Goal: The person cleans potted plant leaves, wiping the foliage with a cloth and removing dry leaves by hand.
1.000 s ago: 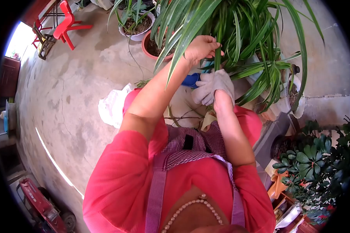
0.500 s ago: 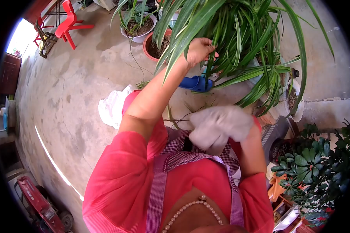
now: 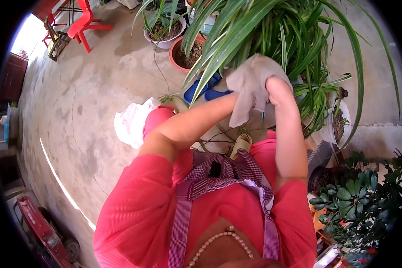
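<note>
My right hand (image 3: 279,90) is closed around a crumpled grey-beige cloth (image 3: 252,85), which hangs down in front of the long-leaved plant. The cloth covers my left hand; only the wrist and left forearm (image 3: 201,115) show, reaching in from the left, so its fingers are hidden. Around and above the cloth spreads the spider plant (image 3: 272,33), its long green striped leaves arching to both sides. Whether the cloth wraps a leaf cannot be seen.
A terracotta pot (image 3: 176,56) and a white pot (image 3: 165,41) stand beyond my left arm. Blue slippers (image 3: 193,90) and a white plastic bag (image 3: 131,124) lie on the concrete floor. A dark leafy shrub (image 3: 357,196) is at right, a red chair (image 3: 84,27) far left.
My right hand has lifted the cloth from near my lap up to the plant. The cloth now covers my left hand, which was among the leaves and has moved slightly lower.
</note>
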### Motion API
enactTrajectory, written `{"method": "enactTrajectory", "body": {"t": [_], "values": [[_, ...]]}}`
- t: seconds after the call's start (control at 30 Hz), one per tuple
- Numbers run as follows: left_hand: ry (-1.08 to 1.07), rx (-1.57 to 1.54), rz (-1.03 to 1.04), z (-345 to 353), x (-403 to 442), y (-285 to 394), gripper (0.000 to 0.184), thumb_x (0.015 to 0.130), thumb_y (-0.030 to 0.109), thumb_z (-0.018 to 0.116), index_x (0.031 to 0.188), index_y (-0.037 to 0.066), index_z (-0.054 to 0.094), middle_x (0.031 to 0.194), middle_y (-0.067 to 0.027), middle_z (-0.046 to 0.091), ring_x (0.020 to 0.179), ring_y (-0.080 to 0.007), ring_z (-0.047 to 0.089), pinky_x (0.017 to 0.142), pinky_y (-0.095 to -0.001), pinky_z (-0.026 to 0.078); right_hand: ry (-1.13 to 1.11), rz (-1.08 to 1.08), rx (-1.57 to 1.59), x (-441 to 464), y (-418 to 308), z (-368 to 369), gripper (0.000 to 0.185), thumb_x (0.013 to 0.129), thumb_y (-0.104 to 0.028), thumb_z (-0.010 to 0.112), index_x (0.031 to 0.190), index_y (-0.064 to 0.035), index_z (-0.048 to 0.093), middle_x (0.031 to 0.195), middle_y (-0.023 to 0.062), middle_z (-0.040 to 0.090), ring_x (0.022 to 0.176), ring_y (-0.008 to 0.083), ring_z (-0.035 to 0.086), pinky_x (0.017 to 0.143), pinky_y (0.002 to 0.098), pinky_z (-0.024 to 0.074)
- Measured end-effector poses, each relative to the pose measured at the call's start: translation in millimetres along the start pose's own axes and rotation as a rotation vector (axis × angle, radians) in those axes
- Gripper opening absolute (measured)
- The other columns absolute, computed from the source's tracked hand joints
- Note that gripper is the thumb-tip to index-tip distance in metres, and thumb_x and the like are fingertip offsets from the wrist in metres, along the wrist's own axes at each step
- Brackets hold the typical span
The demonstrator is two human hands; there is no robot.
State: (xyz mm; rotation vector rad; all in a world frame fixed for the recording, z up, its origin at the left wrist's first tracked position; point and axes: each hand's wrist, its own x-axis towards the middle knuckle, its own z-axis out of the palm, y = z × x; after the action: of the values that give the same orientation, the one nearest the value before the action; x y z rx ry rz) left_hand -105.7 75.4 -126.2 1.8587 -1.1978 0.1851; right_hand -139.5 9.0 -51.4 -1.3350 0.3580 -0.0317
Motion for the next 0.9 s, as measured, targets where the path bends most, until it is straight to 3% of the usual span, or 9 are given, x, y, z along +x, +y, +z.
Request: {"method": "enactTrajectory", "body": {"t": [0.13,0.27,0.47,0.5,0.53,0.6,0.73,0.8,0.9], "values": [[-0.15,0.09,0.092,13.0,0.5,0.9,0.024,0.074,0.003,0.047,0.098,0.002,0.05,0.087,-0.0094,0.057,0.074,-0.0202,0.055,0.062,-0.0282,0.046,0.101,0.031,0.188,48.3,3.8,-10.0,0.029,0.083,-0.016,0.046,0.107,-0.0001,0.048,0.102,0.0088,0.053,0.09,0.0175,0.052,0.078,0.0312,0.045],[-0.251,0.206,0.173,21.1,4.8,3.7,0.024,0.072,0.003,0.048,0.095,0.004,0.053,0.087,-0.0102,0.057,0.074,-0.0227,0.056,0.063,-0.03,0.046,0.288,-0.053,-0.145,74.9,4.6,-5.2,0.031,0.084,-0.015,0.039,0.111,-0.0006,0.045,0.106,0.0084,0.051,0.091,0.0174,0.05,0.075,0.0294,0.0427],[-0.523,0.044,0.219,4.8,15.0,-18.5,0.023,0.069,0.003,0.05,0.09,0.006,0.057,0.087,-0.0114,0.057,0.076,-0.0264,0.056,0.064,-0.0326,0.046,0.262,-0.367,-0.656,85.2,9.5,-26.3,0.02,0.079,-0.014,0.042,0.088,0.0003,0.053,0.084,0.015,0.056,0.076,0.0229,0.054,0.062,0.0328,0.0422],[-0.483,-0.102,0.227,3.3,12.5,-30.4,0.02,0.069,0.009,0.052,0.087,0.007,0.059,0.083,-0.015,0.058,0.076,-0.0313,0.055,0.067,-0.0353,0.046,0.319,-0.156,-0.497,85.3,9.0,-26.5,0.027,0.082,-0.014,0.041,0.106,-0.0021,0.047,0.1,0.0057,0.051,0.089,0.0134,0.048,0.075,0.0242,0.0396],[-0.634,0.077,-0.333,-38.4,18.1,-3.8,0.017,0.07,0.014,0.051,0.08,0.003,0.06,0.079,-0.016,0.059,0.074,-0.0316,0.057,0.067,-0.0379,0.045,0.322,-0.349,-0.657,95.3,16.2,-38.5,0.023,0.08,-0.014,0.043,0.098,-0.0017,0.049,0.092,0.0099,0.052,0.081,0.0187,0.05,0.068,0.029,0.0406],[-0.373,0.046,-0.373,-46.6,18.5,-19.3,0.022,0.071,0.02,0.051,0.078,0.002,0.061,0.076,-0.0186,0.058,0.075,-0.0317,0.057,0.07,-0.038,0.044,0.319,-0.733,-0.97,122.5,38.9,-70.8,0.017,0.075,-0.015,0.047,0.082,-0.001,0.052,0.075,0.0182,0.055,0.066,0.0293,0.054,0.054,0.0385,0.0427],[0.016,-0.69,-0.672,-66.1,29.9,-22.6,0.043,0.079,0.011,0.048,0.119,-0.001,0.035,0.083,-0.0142,0.059,0.066,-0.0212,0.058,0.062,-0.0293,0.047,0.268,-0.031,-0.482,73.4,-2.4,-26.6,0.017,0.076,-0.014,0.047,0.088,-0.0022,0.051,0.079,0.0133,0.053,0.07,0.0229,0.053,0.054,0.0343,0.0428],[0.05,-0.903,-0.642,-69.5,31.6,-21.4,0.051,0.081,0.009,0.046,0.124,-0.001,0.022,0.087,-0.0134,0.057,0.065,-0.0174,0.057,0.06,-0.0254,0.047,0.248,-0.094,-0.319,75.8,4.1,-29.2,0.021,0.079,-0.012,0.045,0.098,-0.0025,0.05,0.091,0.007,0.052,0.079,0.0148,0.051,0.063,0.0257,0.0429],[-0.03,-1.041,-0.544,-64.7,36.8,-23.1,0.054,0.082,0.008,0.046,0.127,-0.001,0.017,0.09,-0.0133,0.055,0.063,-0.0144,0.056,0.057,-0.0228,0.047,0.332,-0.297,-0.322,93.1,19.5,-40.6,0.015,0.079,-0.015,0.047,0.086,-0.0024,0.05,0.076,0.0072,0.051,0.061,0.0158,0.051,0.045,0.0259,0.0399]]}}
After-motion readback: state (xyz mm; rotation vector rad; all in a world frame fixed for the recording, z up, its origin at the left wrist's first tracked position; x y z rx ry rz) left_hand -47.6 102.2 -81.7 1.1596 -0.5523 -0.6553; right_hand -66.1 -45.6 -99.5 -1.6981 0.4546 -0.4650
